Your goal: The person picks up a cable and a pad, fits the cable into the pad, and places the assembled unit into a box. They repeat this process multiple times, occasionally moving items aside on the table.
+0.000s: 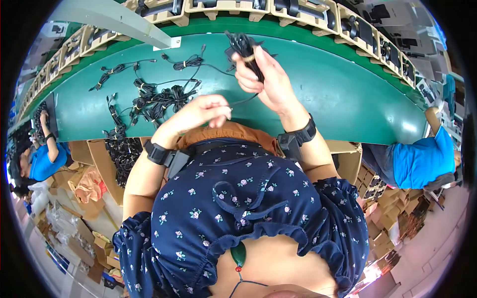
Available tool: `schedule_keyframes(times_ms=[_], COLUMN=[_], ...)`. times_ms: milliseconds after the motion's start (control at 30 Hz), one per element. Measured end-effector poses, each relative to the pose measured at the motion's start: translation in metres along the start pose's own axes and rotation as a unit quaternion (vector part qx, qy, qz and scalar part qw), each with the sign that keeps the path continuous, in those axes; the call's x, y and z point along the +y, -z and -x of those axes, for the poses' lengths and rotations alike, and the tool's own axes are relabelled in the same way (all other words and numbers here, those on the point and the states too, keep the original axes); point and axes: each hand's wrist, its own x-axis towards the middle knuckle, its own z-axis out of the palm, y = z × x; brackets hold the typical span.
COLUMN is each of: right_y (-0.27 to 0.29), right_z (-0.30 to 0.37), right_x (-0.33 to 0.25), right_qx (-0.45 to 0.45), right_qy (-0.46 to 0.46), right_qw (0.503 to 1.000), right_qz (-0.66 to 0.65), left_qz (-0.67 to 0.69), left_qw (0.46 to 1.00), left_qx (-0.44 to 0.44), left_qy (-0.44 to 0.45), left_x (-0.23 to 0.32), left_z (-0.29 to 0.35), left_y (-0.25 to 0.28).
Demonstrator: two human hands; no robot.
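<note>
Above the green work surface [318, 94], my right hand [271, 84] is wrapped round a bundle of black cables [242, 45], which bristles up past the fingers. A pale tie or band circles the bundle near my thumb. One loose black cable [247, 101] hangs from it and curves down to my left hand [206, 110], whose fingers are closed in a pinch at its end. Beside my left hand lies a tangled heap of coiled black cables [156, 102], several of them with light ties. Another coiled cable [188, 63] rests farther back.
Along the far side runs a row of tan molded trays [228, 6] holding black parts. A pale metal post [119, 25] stands at the back left. Below the near edge, a cardboard box [107, 169] contains more black cables. Co-workers in blue sit at left [49, 161] and right [422, 161].
</note>
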Motion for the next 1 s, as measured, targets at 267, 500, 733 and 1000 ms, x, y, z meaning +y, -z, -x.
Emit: schedule_keyframes(times_ms=[267,500,733,1000], right_y=[0.002,0.035,0.131,0.165], right_z=[0.038,0.041,0.064,0.059], right_x=[0.025,-0.035,-0.202,-0.290], right_qx=[0.018,0.339,0.492,0.591], right_qy=[-0.057,0.095,0.347,0.159], right_qw=[0.739,0.620,0.437,0.264], right_qz=[0.671,0.702,0.668,0.746], left_qz=[0.037,-0.208,-0.505,-0.523], left_qw=[0.991,0.909,0.731,0.723], left_qx=[0.108,0.339,0.439,0.441], left_qy=[-0.063,-0.123,-0.133,-0.098], left_x=[-0.007,-0.005,-0.031,-0.059], left_z=[-0.015,-0.047,-0.045,-0.041], left_y=[0.007,0.019,0.068,0.076])
